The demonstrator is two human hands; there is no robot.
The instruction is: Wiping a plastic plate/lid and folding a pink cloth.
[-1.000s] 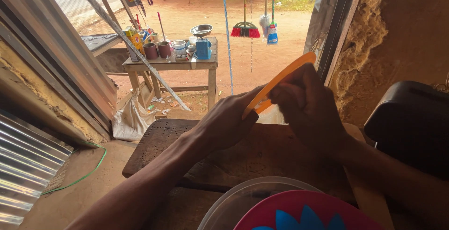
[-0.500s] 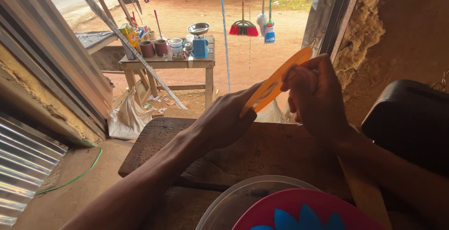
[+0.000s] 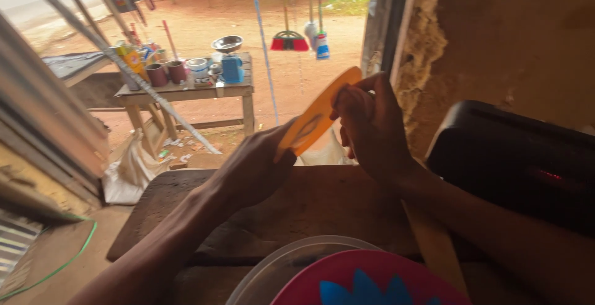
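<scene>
holding its tilt a touch steeper than before, both hands, left hand [image 3: 257,168] and right hand [image 3: 369,125], pinch the orange strip [image 3: 316,116] above the tabletop [image 3: 322,203].

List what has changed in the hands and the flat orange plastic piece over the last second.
The flat orange plastic piece has tilted slightly steeper between the hands, and the right hand has shifted along its upper end. The left hand keeps gripping the lower end. The worn wooden board and clear plastic bowl stayed put.
</scene>
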